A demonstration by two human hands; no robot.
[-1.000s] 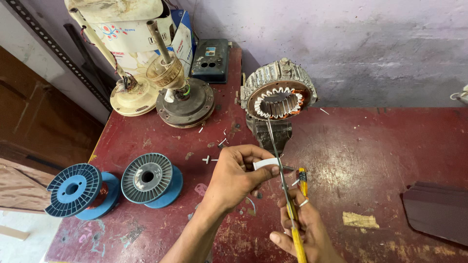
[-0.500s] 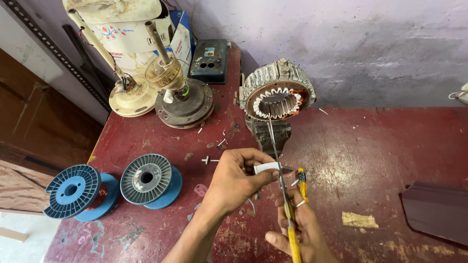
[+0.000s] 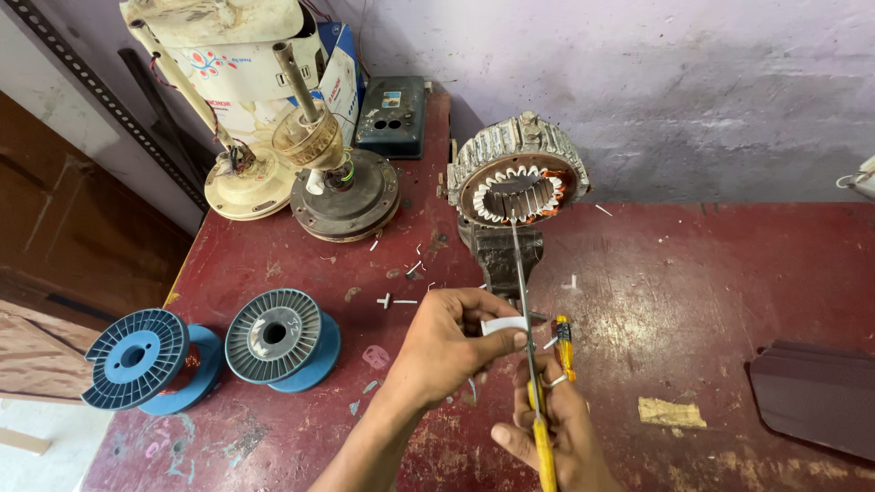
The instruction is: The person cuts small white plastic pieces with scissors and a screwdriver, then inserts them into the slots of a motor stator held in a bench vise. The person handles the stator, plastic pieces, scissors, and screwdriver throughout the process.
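Bare forearms, ringed right hand (image 3: 561, 428)

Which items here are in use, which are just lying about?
In use: left hand pinching white strip; right hand holding yellow-handled screwdriver; stator on its stand.
Lying about: two blue spools; fan motor parts; dark switch box; dark sheet.

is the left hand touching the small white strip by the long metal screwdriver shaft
Touching. The head view shows the left hand pinching the small white strip between thumb and fingers, right beside the screwdriver's metal shaft.
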